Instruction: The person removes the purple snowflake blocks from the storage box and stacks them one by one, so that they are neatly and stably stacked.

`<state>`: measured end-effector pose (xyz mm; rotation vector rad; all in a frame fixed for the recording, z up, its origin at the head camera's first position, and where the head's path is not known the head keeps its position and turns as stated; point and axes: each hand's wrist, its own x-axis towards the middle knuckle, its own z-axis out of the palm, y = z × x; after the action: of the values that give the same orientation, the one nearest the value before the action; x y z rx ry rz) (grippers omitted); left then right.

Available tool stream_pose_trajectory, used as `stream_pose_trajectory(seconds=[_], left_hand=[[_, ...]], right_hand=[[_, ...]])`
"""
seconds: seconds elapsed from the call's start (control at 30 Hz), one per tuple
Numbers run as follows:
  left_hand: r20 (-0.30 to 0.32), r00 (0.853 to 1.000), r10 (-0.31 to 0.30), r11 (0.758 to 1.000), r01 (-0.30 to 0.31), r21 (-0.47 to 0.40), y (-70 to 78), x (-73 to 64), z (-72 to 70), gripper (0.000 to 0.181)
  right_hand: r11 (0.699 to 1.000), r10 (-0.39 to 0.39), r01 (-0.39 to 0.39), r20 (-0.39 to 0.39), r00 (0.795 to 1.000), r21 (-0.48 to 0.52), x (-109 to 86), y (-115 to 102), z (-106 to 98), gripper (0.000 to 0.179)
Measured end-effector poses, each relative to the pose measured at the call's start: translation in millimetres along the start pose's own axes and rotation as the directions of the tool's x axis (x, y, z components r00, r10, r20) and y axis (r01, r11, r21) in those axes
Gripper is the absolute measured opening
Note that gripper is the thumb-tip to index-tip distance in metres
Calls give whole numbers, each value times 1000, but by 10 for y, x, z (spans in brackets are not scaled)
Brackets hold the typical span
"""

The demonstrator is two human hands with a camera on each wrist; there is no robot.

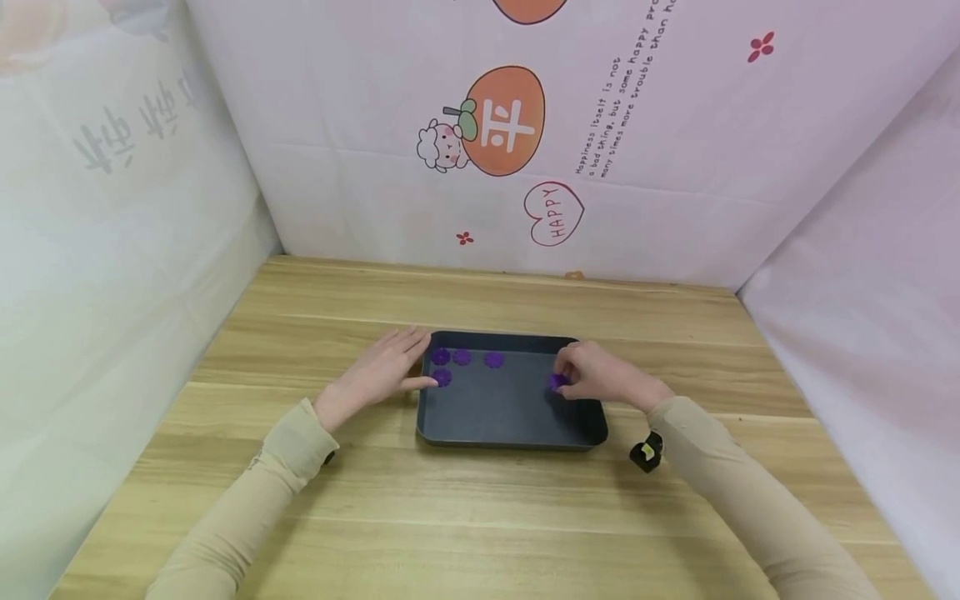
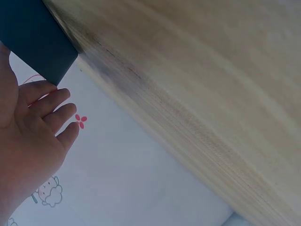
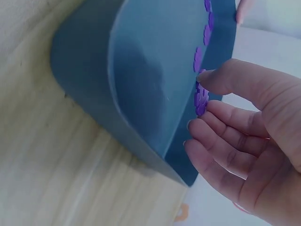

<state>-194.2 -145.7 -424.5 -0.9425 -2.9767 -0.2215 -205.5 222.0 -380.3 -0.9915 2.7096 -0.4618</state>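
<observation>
A dark blue-grey rectangular tray [image 1: 502, 417] lies between the two hands. My right hand [image 1: 600, 373] is over its right side and pinches purple scalloped plastic [image 3: 201, 100] between thumb and index finger; I cannot tell whether this is one disc or more. The other fingers are loosely bent. Against the tray's left end rests my left hand [image 1: 378, 367], fingers extended along the rim and thumb reaching inside by a purple scalloped disc [image 1: 442, 378]. More such discs lie along the far wall: one in the corner [image 1: 440, 357], one beside it [image 1: 462, 357], another farther right [image 1: 493, 360].
The tray stands on a wood-grain table [image 1: 480, 517]. White printed cloth [image 1: 360, 183] hangs behind the far edge, and more cloth flanks the left and right sides. A black strap piece [image 1: 647, 452] hangs at the right sleeve.
</observation>
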Motion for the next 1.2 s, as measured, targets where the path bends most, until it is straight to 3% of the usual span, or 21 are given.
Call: stream_pose_trajectory(seconds=[0.6,1.2], left_hand=[[-7,1000,2,1000,-2,-18,-5,-7,9,82],[-18,1000,10,1000,-10,-7,-18,-11,25,82]], right_hand=[[994,110,-110,-49,993,-8,-280,238,-210,15],[989,149,-150,-103,983,-5,-583,537,-188,15]])
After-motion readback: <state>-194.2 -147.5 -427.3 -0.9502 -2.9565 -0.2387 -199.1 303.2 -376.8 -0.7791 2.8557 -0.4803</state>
